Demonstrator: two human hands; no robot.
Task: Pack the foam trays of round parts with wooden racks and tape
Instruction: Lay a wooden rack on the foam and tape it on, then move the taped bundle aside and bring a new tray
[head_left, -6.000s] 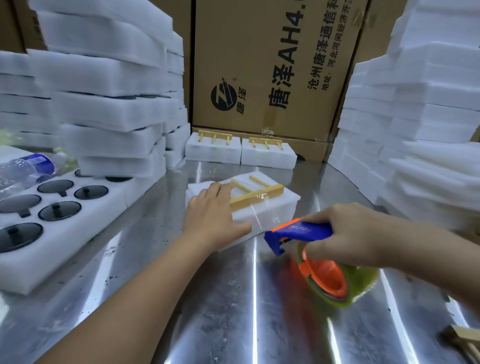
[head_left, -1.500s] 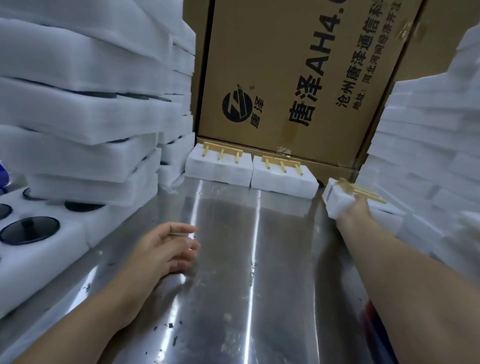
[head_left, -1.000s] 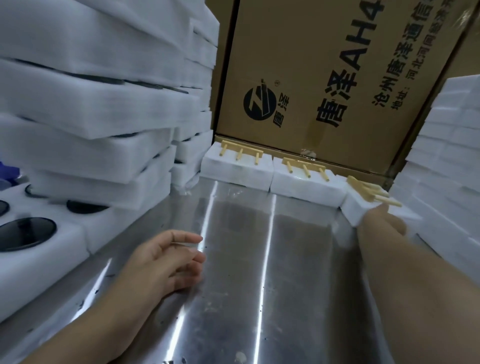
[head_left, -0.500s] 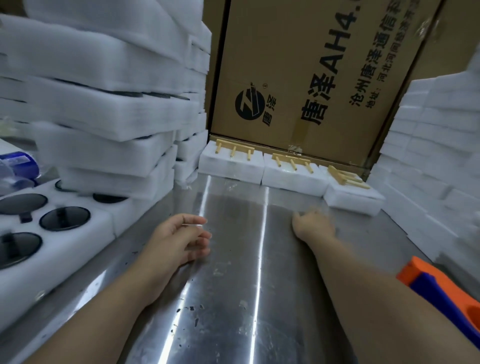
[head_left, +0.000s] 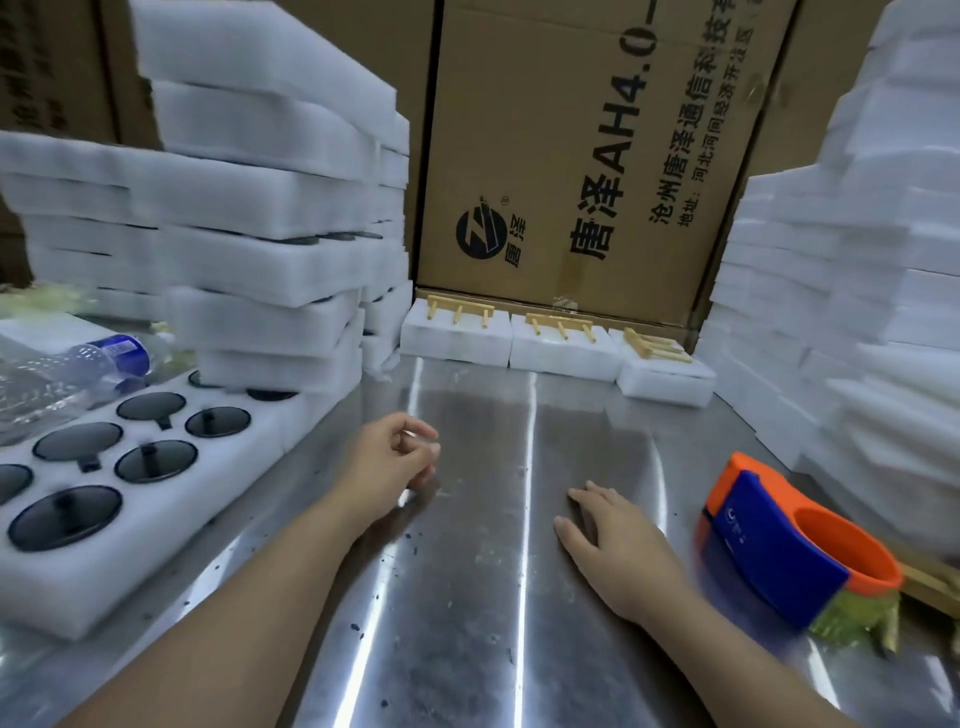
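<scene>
Three small foam packs (head_left: 457, 340) are seen in a row at the foot of the cardboard box (head_left: 571, 156), each with a wooden rack (head_left: 558, 325) on its top. The pack at the right end of the row is set a little forward and turned. These three are judged as finished, though tape on them cannot be made out. To the left of the box and nearer to the person, an open foam tray (head_left: 171, 519) is lying with round dark parts (head_left: 156, 461) in its holes; this tray is judged as not packed yet. High stacks of foam trays (head_left: 260, 234) are kept on both sides of the box. The tape dispenser (head_left: 779, 551) is put down in front of the box at the right side and is gripped by no hand. The left hand (head_left: 389, 467) is held just over the metal table (head_left: 467, 623), fingers loosely curled, nothing seen in them. The right hand (head_left: 613, 545) is laid flat on the table, fingers straight and close together. A new pack is probably to be started next.
</scene>
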